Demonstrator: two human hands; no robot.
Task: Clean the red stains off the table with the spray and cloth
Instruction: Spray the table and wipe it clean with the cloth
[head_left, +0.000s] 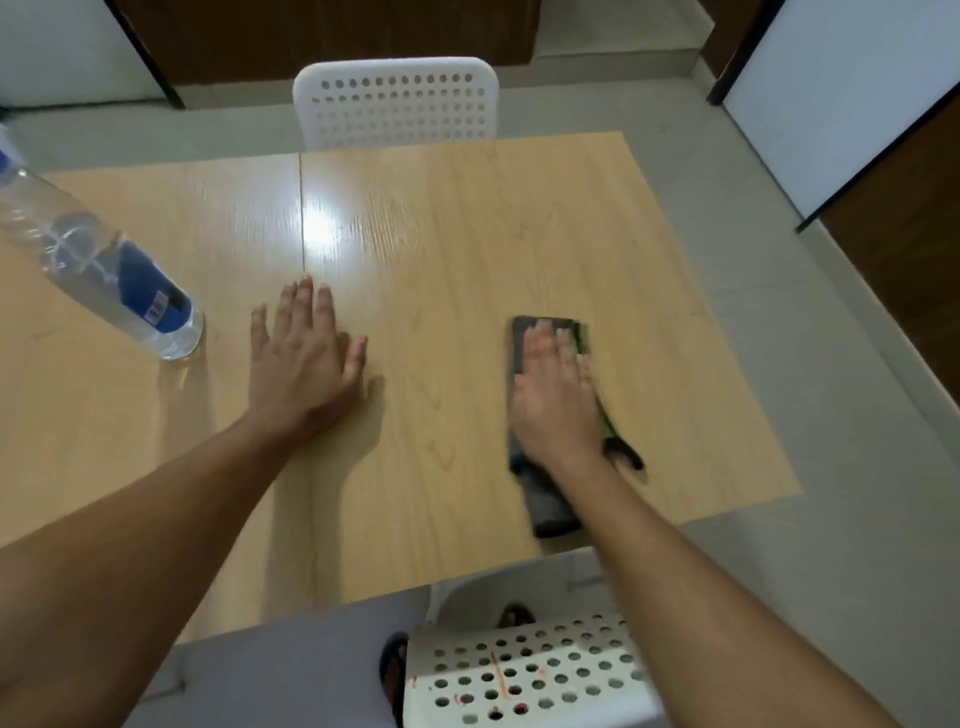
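My right hand (558, 387) lies flat on the cloth (540, 431), fingers straight and close together, pressing it down rather than gripping; the fingertips point toward 12 o'clock and stop just short of the cloth's far end. The cloth is dark with a green strip along its right side, and its long axis runs from 12 to 6, trailing back under my wrist almost to the near table edge. I can't make out any red stain on the bare wood around it; whatever is left may be under the cloth or lost in the blur.

My left hand (304, 358) is at 9 o'clock from the cloth, well apart, palm down on the table (441, 234) with fingers spread and straight, holding nothing. I judge it is bracing me while the right wipes.

Further out at 9 to 10 o'clock stands the spray bottle (124, 280), clear with a blue label, nearer my left hand than my right.

For room: the table's right edge is near at 3 o'clock and the near edge close at 6, so I'd keep strokes toward 12 and 9, where open wood runs to the seam and the glare patch. White perforated chairs sit at 12 (397, 101) and at 6 (524, 670), off the tabletop
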